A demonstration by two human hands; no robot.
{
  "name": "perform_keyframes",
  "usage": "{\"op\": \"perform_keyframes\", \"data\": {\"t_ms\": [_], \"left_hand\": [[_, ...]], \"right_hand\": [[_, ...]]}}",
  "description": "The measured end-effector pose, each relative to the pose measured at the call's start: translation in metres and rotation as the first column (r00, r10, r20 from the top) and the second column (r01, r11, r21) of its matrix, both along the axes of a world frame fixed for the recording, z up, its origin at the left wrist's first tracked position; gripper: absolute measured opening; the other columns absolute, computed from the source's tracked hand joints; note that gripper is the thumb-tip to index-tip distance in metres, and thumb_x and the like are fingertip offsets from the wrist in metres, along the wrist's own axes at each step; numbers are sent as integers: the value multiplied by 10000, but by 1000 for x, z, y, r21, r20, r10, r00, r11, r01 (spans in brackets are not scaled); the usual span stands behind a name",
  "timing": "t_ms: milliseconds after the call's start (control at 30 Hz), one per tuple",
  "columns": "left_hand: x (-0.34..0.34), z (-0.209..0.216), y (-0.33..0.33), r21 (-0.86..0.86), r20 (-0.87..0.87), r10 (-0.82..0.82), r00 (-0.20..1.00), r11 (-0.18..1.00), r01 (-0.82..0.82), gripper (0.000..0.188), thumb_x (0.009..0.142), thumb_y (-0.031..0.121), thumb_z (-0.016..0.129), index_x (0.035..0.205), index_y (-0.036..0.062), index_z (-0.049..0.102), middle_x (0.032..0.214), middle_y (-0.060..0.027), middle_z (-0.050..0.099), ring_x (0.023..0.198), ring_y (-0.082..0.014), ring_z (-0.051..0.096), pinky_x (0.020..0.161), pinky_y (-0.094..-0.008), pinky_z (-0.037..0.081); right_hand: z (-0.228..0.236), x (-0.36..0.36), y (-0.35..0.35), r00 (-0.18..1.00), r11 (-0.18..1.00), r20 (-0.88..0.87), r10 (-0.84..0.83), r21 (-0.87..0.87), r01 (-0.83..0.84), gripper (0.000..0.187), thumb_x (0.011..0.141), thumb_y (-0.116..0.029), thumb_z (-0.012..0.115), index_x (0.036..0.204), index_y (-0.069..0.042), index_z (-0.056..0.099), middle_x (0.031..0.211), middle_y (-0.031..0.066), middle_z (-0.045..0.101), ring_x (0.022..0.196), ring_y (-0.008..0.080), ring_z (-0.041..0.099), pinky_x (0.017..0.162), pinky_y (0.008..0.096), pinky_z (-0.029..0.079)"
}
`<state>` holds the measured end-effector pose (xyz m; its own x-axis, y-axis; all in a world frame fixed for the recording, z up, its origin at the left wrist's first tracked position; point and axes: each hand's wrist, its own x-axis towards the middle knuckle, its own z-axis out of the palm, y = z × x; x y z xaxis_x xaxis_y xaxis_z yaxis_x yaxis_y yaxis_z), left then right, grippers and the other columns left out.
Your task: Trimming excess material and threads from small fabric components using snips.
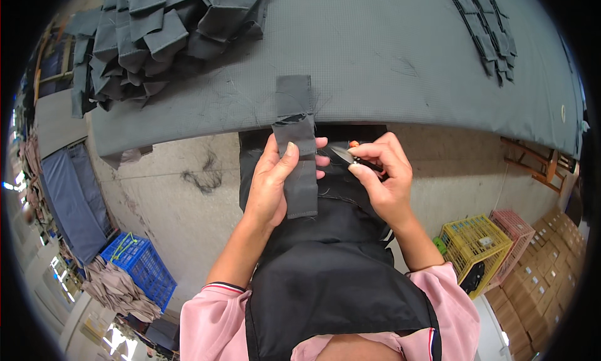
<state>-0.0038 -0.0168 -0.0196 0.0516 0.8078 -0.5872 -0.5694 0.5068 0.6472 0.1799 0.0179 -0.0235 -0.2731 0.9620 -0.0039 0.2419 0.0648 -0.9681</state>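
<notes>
My left hand (pixel 277 172) is closed around a dark grey fabric strip (pixel 299 195), thumb on top and fingertips showing past its right edge. The strip's far end lies over the table edge, with a fold or gap and loose threads across it. Close to its right side, my right hand (pixel 383 167) grips a small pair of thread snips (pixel 343 154). Their metal blades point left toward the strip, near my left fingertips. Whether the blades touch a thread is too small to tell.
A heap of grey fabric pieces (pixel 147 39) covers the table's far left, and more strips (pixel 485 29) lie far right. Loose threads (pixel 203 173) are on the floor. A blue crate (pixel 141 267) stands at left; a yellow crate (pixel 476 245), a pink crate (pixel 516 236) and cardboard boxes (pixel 544 279) at right.
</notes>
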Motion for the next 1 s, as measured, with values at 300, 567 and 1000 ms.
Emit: {"op": "perform_keyframes", "data": {"t_ms": [300,567,1000], "left_hand": [[11,4,1,-29,234,108,966,994,-104,441,1015,314,327,1306,-12,384,1340,-182,468,1140,-277,536,946,-416,471],[9,4,-1,21,331,48,942,998,-59,400,1004,292,379,1303,27,391,1317,-160,489,1098,-247,552,854,-402,520],[8,4,-8,161,40,-73,997,985,66,516,942,250,546,1364,75,307,1189,-161,568,992,-215,592,785,-339,521]], "right_hand": [[-16,-21,-16,972,991,-224,-68,-130,39,222,777,15,682,991,5,626,892,37,482,749,85,555,597,198,435],[-7,-20,-16,917,945,-361,-171,-324,48,195,785,23,674,973,8,625,871,47,475,679,88,550,547,199,411],[18,-4,35,915,870,400,-40,464,-165,272,664,-19,734,919,-45,643,760,63,532,564,193,527,498,296,422]]}}
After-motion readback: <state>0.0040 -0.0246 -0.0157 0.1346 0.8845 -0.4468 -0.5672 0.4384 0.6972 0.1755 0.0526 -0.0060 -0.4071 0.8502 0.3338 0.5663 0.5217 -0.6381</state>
